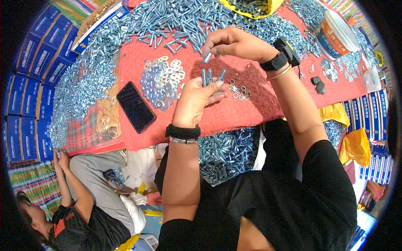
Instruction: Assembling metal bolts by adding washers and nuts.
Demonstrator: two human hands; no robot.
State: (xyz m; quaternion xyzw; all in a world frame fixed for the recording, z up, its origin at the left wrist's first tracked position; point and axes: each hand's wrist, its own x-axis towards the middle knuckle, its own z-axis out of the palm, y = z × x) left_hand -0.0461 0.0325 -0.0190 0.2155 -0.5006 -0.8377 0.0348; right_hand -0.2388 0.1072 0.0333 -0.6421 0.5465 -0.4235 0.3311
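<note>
Over the red cloth-covered table (176,121), my left hand (193,97) is closed around several silvery metal bolts (210,76) that stick up from its fingers. Just above and beyond it, my right hand (234,45) pinches a single short bolt (207,57) between thumb and fingertips, angled downward. The two hands are a small gap apart. Left of my left hand lies a heap of flat washers (161,83), spread out loosely. On its right is a small group of metal rings (240,92). A large pile of loose bolts (184,23) covers the table's far part.
A dark phone (136,107) lies left of the washers. Small nuts (81,88) are heaped farther left, beside stacked blue boxes (31,98). A clear bucket (337,35) stands far right. More bolts (228,154) fill a container below the table edge. A co-worker (83,213) sits lower left.
</note>
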